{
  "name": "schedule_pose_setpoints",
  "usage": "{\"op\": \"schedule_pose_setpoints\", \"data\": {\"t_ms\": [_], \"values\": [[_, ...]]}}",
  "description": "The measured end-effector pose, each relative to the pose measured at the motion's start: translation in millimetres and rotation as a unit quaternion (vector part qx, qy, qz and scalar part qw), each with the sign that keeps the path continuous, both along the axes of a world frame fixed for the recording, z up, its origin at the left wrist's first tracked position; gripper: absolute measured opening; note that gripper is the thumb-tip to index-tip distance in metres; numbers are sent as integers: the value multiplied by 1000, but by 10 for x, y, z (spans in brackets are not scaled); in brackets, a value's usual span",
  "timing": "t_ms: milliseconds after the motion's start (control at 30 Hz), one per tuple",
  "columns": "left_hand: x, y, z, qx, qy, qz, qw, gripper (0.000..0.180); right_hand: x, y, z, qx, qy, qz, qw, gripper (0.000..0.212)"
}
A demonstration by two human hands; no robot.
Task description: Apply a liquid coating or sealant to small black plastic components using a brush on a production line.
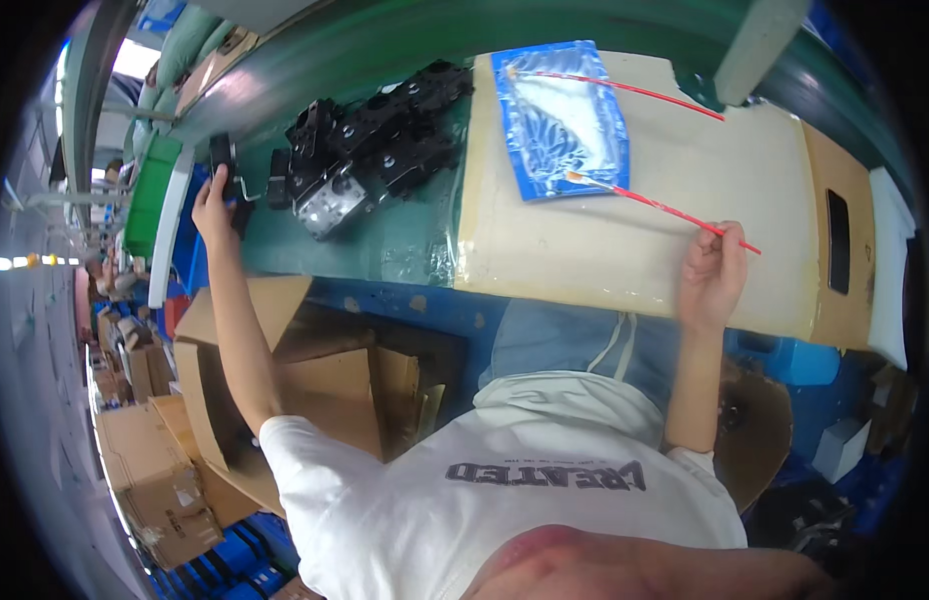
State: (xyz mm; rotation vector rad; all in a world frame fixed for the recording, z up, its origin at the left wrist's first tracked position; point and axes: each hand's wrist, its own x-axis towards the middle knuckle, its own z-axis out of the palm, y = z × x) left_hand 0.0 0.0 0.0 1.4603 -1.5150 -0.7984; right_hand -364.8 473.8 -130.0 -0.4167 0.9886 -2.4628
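Observation:
My right hand (713, 268) is closed round the red handle of a thin paintbrush (675, 211). The brush's pale bristles reach the lower edge of a blue-bordered packet (565, 120) with a whitish, shiny middle. A second red-handled brush (625, 87) rests with its bristle end on the top of that packet. At the far left my left hand (214, 208) is stretched out, its fingers closed on a small black part (223, 153). A bent metal piece shows beside that part. Right of it lies a heap of black moulded parts (375, 135), one with a silvery plate (330, 203).
The packet lies on a cream board (635, 245) over a green bench top (405, 245). A green bin (153, 195) and a blue tray (190, 245) stand at the left. Below the bench is an open cardboard box (335, 385). A grey post (760, 50) rises at the back right.

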Motion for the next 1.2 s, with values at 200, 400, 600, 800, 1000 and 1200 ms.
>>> {"op": "schedule_pose_setpoints", "data": {"t_ms": [200,400,600,800,1000,1200], "values": [[211,-967,-563,91,-59,-101,989,64,35,55,117,-20,-101,-26,994,19],[1,-1094,-671,75,-149,-160,973,57,30,49,134,-27,-73,-32,996,20],[-89,-217,-372,-27,-260,-154,953,53,-8,42,87,-19,-78,-7,997,20],[-428,959,130,-315,-292,-251,867,29,5,46,50,-47,-124,6,991,16],[-1052,2124,184,-340,-179,-441,811,20,68,19,130,-83,-38,-122,988,6],[-1743,3153,-215,-79,-40,-635,768,28,359,-31,442,-97,167,-177,965,11]]}}
